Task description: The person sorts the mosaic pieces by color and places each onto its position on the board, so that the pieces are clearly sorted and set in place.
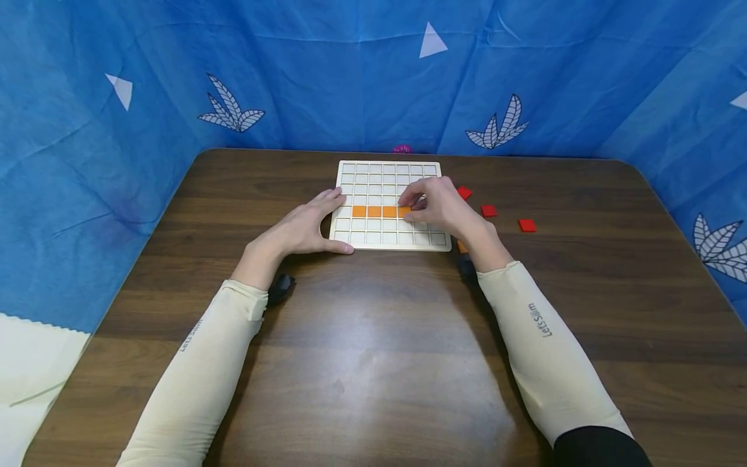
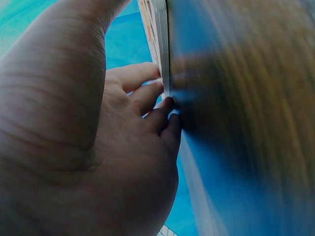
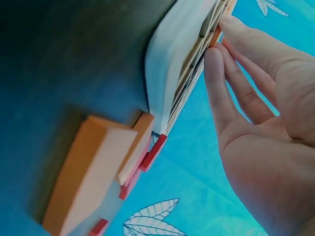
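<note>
A white grid board point(image 1: 391, 246) lies on the table, with a row of orange square tiles point(image 1: 374, 211) set in its cells. My right hand point(image 1: 440, 204) is over the board's right half, its thumb and fingertips pinching the orange tile at the right end of the row. In the right wrist view, a sliver of that orange tile point(image 3: 215, 37) shows between thumb and fingers. My left hand point(image 1: 303, 227) rests against the board's left side, fingers along the left edge and thumb at the near corner. In the left wrist view its fingers point(image 2: 145, 96) touch the board's edge.
Red tiles point(image 1: 488, 211) lie scattered on the table point(image 1: 350, 363) right of the board. Orange tiles point(image 3: 91, 172) lie beside the board's near right corner, partly hidden by my right wrist in the head view. A blue patterned cloth point(image 1: 362, 78) hangs behind the table.
</note>
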Demonstrator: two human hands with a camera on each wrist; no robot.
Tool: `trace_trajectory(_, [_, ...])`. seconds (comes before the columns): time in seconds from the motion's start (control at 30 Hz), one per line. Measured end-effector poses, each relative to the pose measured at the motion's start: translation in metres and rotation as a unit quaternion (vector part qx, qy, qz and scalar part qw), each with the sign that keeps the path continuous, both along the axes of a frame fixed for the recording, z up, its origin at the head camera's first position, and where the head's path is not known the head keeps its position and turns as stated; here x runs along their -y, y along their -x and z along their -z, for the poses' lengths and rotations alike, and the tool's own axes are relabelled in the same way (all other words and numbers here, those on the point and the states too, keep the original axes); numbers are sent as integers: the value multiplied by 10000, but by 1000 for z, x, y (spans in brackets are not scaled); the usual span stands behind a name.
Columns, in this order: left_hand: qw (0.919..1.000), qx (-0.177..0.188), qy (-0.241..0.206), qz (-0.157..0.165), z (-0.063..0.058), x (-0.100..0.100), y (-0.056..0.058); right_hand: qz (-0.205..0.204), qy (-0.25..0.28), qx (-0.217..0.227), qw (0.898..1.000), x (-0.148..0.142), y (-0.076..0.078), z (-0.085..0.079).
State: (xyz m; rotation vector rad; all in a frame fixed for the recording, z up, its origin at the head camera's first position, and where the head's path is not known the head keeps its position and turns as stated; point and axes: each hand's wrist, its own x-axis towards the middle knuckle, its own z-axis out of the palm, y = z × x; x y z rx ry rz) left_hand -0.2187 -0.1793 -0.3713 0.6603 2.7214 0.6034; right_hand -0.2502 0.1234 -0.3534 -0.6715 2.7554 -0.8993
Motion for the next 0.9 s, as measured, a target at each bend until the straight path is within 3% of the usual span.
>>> trace_trajectory(0.4, [10000,3,-6,-24,0,0,0,97,-181,-258,9995,1,-10,-1])
trace_trajectory(0.9, [10000,3,4,-34,0,1,1,360,-124,-384,9985,-33,-20,-2])
